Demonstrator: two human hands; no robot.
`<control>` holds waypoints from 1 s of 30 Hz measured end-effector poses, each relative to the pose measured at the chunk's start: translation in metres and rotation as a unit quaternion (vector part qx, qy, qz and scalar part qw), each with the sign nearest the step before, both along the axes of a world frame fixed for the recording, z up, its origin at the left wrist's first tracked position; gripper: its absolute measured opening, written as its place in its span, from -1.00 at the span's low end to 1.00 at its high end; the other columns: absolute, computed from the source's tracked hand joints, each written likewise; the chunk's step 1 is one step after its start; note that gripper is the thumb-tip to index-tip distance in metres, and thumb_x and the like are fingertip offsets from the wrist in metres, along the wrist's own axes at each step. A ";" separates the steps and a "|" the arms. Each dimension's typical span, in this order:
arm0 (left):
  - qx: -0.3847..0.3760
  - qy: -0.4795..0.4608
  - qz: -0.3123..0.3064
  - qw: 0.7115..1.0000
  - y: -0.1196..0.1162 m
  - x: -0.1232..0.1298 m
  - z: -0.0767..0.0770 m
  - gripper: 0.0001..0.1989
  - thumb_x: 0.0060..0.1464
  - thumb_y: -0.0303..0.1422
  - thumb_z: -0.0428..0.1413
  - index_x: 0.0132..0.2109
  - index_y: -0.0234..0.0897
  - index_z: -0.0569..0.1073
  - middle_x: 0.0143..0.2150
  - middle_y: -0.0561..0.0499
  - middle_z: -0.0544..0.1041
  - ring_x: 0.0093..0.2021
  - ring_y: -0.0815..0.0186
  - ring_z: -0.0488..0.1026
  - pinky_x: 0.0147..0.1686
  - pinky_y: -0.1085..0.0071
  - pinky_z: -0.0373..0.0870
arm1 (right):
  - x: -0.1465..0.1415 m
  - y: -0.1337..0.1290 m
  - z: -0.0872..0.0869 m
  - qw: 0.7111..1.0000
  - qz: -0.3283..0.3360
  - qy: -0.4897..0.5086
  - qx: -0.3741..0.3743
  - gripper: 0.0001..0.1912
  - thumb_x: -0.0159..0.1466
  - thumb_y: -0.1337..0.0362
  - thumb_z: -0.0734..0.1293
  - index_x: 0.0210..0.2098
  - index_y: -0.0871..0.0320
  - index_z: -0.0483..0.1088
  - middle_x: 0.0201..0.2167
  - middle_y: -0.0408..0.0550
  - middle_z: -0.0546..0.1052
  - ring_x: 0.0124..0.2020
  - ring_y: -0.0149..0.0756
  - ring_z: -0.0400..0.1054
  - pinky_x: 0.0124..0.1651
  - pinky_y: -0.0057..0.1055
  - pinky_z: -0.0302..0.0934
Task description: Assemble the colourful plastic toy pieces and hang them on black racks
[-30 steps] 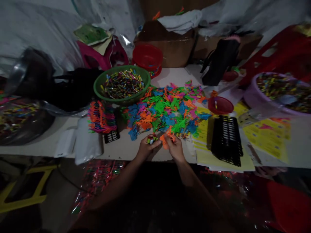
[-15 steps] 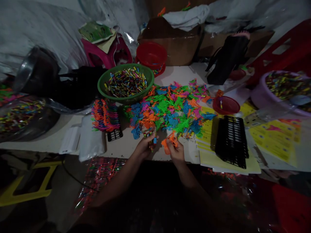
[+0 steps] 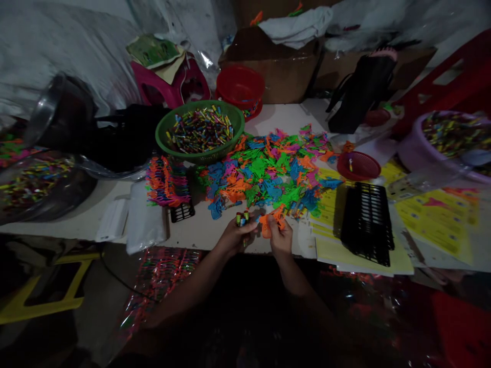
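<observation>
My left hand point(image 3: 232, 237) is closed around several small printed cylinders point(image 3: 243, 219), whose yellow, red and blue ends stick up past the fingers. My right hand point(image 3: 282, 239) pinches an orange plastic toy piece point(image 3: 266, 227); its exact kind is too dim to tell. Both hands are close together over the front of the white table point(image 3: 199, 236), and a bluish tip shows between the left fingers and the orange piece. Just beyond them spreads a heap of flat plastic pieces point(image 3: 268, 168) in green, blue, orange and pink. A few loose cylinders point(image 3: 297, 208) lie at its near edge.
Behind the heap, left, a green basket point(image 3: 161, 134) holds many cylinders. Black racks point(image 3: 366, 222) lie on yellow printed sheets point(image 3: 433, 220) at right, near a small red basket point(image 3: 358, 166) and a purple tub point(image 3: 412, 148). Left are a filled rack point(image 3: 166, 184) and plastic bags point(image 3: 143, 220).
My left hand has turned and moved right, bringing the cylinders up beside the orange piece. My right hand stays almost in place, still holding that piece.
</observation>
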State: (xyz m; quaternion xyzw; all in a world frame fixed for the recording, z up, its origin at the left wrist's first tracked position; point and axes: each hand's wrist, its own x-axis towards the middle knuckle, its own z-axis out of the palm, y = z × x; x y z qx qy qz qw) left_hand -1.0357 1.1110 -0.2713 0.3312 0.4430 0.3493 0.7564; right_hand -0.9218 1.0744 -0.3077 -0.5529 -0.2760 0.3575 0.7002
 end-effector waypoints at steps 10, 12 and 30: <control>0.026 0.015 -0.097 0.995 0.000 -0.003 0.006 -0.52 -0.31 -0.31 0.29 -0.16 -0.39 0.45 -0.60 0.12 0.33 -0.67 0.57 0.17 -0.69 0.58 0.02 | 0.012 0.005 -0.002 0.992 0.020 0.122 -0.022 -0.70 0.01 0.08 0.36 -0.47 0.22 0.38 -0.58 -0.15 0.44 -0.56 -0.42 0.30 -0.45 -0.45 0.22; 0.032 0.024 -0.094 0.995 0.000 -0.003 0.008 -0.51 -0.32 -0.31 0.29 -0.15 -0.39 0.45 -0.62 0.14 0.32 -0.69 0.57 0.15 -0.70 0.58 -0.01 | 0.012 0.005 0.004 0.990 0.042 0.133 -0.025 -0.71 0.00 0.07 0.36 -0.49 0.20 0.36 -0.61 -0.16 0.43 -0.59 -0.41 0.30 -0.48 -0.44 0.22; 0.166 0.084 -0.076 0.980 -0.004 0.012 0.013 -0.71 -0.36 -0.30 0.30 -0.39 -0.36 0.52 -0.49 0.03 0.47 -0.57 0.45 0.32 -0.56 0.50 0.28 | 0.031 0.011 0.023 0.998 0.003 -0.047 -0.033 -0.66 0.02 0.02 0.27 -0.56 0.21 0.35 -0.64 -0.18 0.38 -0.56 -0.39 0.25 -0.45 -0.45 0.14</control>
